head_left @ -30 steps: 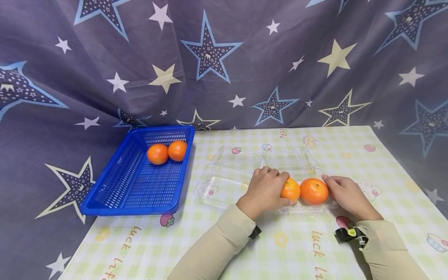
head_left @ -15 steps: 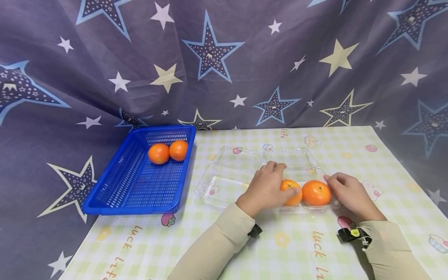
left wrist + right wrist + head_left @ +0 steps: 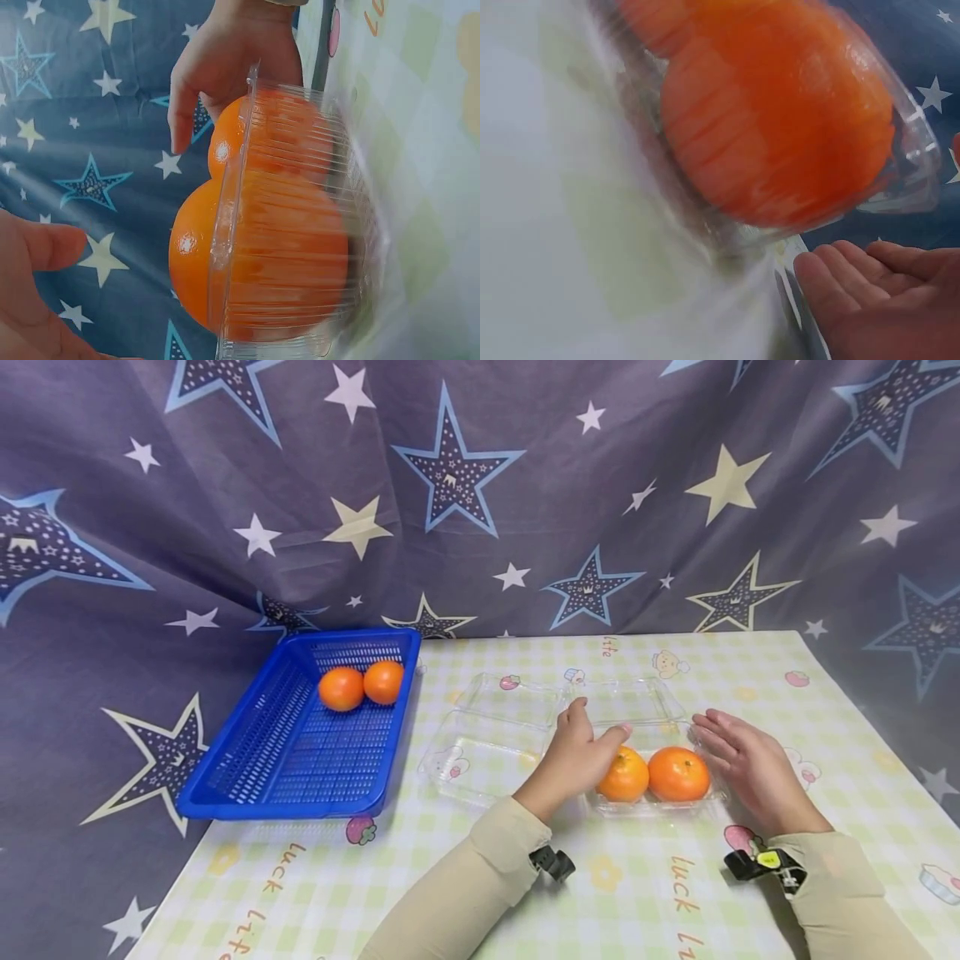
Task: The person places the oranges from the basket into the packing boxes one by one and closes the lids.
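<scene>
Two oranges, the left one [image 3: 624, 775] and the right one [image 3: 678, 774], sit side by side in a clear plastic clamshell box [image 3: 651, 810] whose lid lies folded back. In the left wrist view the ribbed wall covers the lower part of the nearer orange [image 3: 277, 255]. My left hand [image 3: 573, 762] is beside the left orange, thumb raised apart from the fingers and holding nothing. At the box's right end my right hand [image 3: 753, 770] has its fingers extended. The right wrist view shows that hand's palm [image 3: 892, 300] below the box corner, gripping nothing.
A blue plastic basket [image 3: 300, 777] stands at the left with two more oranges [image 3: 341, 688] at its far end. Another clear clamshell box [image 3: 480, 768] lies open between basket and left hand. A starry curtain [image 3: 480, 585] hangs behind the table.
My left hand has let go of the left orange and its thumb has lifted off. My right fingers have come away from the box end and straightened. The oranges stay in place.
</scene>
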Available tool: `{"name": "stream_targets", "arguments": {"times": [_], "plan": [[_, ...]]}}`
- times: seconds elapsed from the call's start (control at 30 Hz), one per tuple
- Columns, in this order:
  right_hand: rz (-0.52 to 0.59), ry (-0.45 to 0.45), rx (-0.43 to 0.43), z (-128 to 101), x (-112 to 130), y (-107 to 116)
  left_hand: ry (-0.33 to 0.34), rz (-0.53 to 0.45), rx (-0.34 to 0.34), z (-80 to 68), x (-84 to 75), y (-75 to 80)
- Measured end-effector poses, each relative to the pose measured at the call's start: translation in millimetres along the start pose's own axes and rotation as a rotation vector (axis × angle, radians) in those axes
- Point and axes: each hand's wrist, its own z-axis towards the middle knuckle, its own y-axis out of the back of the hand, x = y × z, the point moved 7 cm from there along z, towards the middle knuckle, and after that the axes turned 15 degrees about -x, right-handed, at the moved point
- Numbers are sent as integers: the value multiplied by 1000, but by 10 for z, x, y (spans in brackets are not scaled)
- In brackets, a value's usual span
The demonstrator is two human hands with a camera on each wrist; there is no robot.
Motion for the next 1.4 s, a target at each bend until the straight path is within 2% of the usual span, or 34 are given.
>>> {"name": "stream_targets", "arguments": {"times": [0.13, 0.47, 0.67, 0.97, 1.07, 1.2, 1.4], "plan": [[90, -4, 76, -10, 19, -70, 57, -25, -10, 27, 37, -8], [117, 19, 205, -9, 10, -136, 157, -88, -7, 103, 141, -36], [131, 47, 254, -13, 19, -146, 160, -117, -15, 104, 124, -25], [315, 103, 313, -22, 109, -153, 127, -135, -36, 109, 79, 20], [334, 124, 315, -30, 147, -142, 121, -148, -32, 111, 63, 19], [305, 145, 280, -23, 175, -115, 105, -172, -32, 115, 39, 28], [154, 169, 128, 13, 168, -48, 75, -200, -43, 121, 6, 59]]}}
